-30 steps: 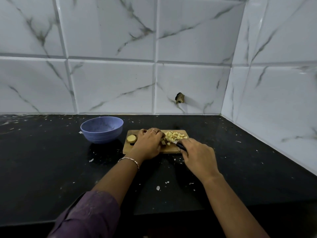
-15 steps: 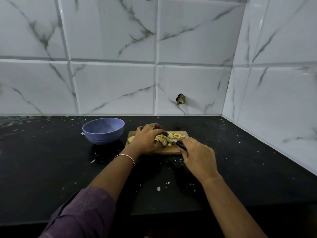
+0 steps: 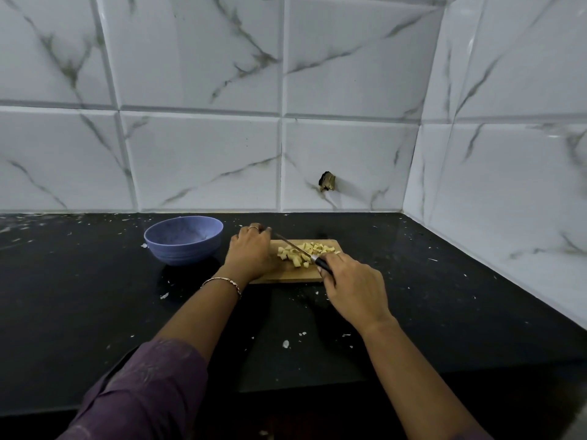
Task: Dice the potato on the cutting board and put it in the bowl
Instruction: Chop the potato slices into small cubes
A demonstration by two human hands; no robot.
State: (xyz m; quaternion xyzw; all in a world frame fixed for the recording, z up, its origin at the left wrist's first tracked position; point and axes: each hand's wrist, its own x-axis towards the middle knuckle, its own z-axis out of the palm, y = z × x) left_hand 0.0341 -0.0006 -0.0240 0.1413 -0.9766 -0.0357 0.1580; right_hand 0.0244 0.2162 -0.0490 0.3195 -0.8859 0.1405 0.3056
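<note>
While left hand [image 3: 251, 252] hides board's [image 3: 295, 274] end, bowl [image 3: 183, 241] stands beside.

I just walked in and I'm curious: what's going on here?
A person is chopping on a wooden cutting board. The right hand grips a knife by its black handle, blade slanting toward the left hand, which rests on the board's left end and hides whatever is under it. A pile of potato cubes lies on the board. The blue bowl stands left of it, with no potato showing inside.
</note>
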